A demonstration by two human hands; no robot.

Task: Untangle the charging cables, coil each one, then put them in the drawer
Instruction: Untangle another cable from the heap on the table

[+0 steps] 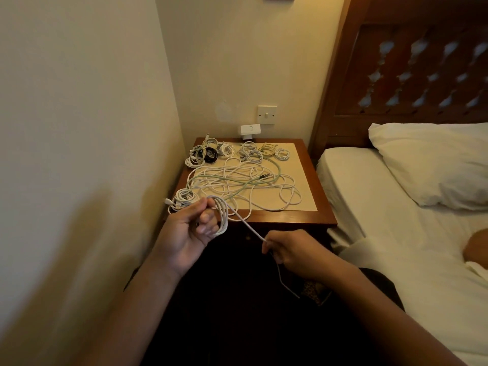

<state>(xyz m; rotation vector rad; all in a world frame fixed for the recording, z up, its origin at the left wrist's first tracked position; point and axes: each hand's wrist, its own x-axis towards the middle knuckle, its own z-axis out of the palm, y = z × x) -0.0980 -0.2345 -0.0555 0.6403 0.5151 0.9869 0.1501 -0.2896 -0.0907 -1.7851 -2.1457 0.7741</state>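
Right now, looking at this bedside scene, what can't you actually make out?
Head view:
- The drawer: the nightstand front is lost in dark shadow, so I cannot find it.
- The white cable: its tail below the right hand fades into the dark; plug unseen.
- Loops on the left hand: fingers hide the count.
- The tangle: strands too fine to tell cables apart.

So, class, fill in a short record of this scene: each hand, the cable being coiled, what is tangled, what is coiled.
left hand: holds loops of the thin white charging cable
right hand: pinches that cable's straight run
tangle: loose white and pale green cables on the square wooden bedside table
done: small coiled bundles along the table's far edge
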